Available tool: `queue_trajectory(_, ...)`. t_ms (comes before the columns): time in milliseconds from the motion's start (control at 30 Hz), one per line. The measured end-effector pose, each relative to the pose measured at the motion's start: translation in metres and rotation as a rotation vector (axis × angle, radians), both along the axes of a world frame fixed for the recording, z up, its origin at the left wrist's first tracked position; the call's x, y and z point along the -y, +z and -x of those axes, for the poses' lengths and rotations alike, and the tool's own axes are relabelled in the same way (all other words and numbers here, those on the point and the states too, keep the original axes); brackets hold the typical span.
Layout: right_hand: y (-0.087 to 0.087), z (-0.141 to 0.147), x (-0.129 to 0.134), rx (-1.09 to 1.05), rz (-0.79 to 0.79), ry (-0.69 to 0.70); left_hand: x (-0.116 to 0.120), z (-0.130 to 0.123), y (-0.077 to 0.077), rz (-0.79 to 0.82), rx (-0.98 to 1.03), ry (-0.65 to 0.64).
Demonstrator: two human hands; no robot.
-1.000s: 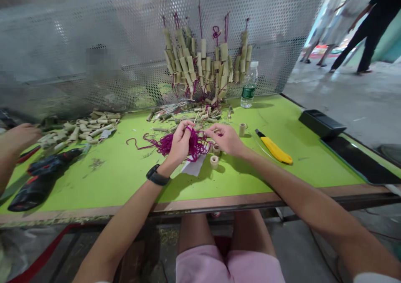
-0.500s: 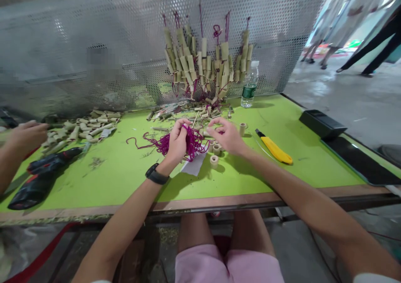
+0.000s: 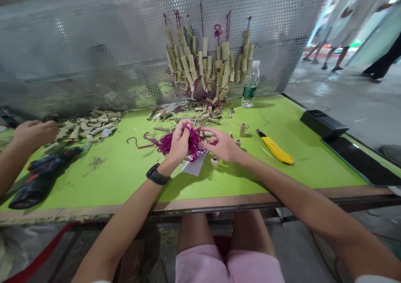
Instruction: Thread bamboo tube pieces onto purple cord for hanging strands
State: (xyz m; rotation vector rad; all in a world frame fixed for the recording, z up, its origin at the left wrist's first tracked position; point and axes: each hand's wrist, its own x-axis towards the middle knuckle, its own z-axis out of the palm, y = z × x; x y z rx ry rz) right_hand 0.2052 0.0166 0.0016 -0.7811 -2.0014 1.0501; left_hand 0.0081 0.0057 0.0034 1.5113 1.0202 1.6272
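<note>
My left hand [image 3: 181,144], a dark band on its wrist, is closed on a tangled bundle of purple cord [image 3: 166,143]. Close to its fingertips, a thin pale stick [image 3: 196,118] points up; whether I hold it is unclear. My right hand [image 3: 224,144] reaches the bundle's right edge with index finger and thumb apart, and I see nothing gripped between them. A white paper piece [image 3: 193,166] lies beneath the cord. Short bamboo tube pieces stand around my right hand, one in front [image 3: 214,162] and one behind it [image 3: 243,129].
A yellow utility knife [image 3: 277,150] and a water bottle [image 3: 250,84] are to the right, beyond them a black box [image 3: 324,122]. Strung bamboo pieces [image 3: 205,61] hang on the mesh panel. Leftward are a drill [image 3: 44,176], a bamboo pile [image 3: 87,126] and another person's hand [image 3: 34,136].
My right hand has moved left and slightly down to the purple cord, now covering some tube pieces. My left hand stays nearly still. The other person's hand has shifted right.
</note>
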Motion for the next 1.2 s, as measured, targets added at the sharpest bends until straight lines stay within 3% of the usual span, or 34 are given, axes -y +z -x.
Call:
queue_trajectory(200, 0.007, -0.003, 0.001, -0.098, 0.002, -0.131, 0.003, -0.001, 0.004, 0.036, 0.001, -0.021)
queue_trajectory(533, 0.023, -0.013, -0.002, -0.231, 0.023, -0.208, 0.003, -0.003, 0.007, 0.095, 0.063, -0.104)
queue_trajectory(900, 0.013, -0.004, 0.004, -0.246, 0.132, 0.014, 0.009, -0.007, 0.015, 0.021, -0.035, -0.149)
queue_trajectory(1200, 0.011, -0.001, 0.004, -0.322, 0.193, 0.009, 0.006, -0.011, 0.01, -0.011, -0.055, -0.107)
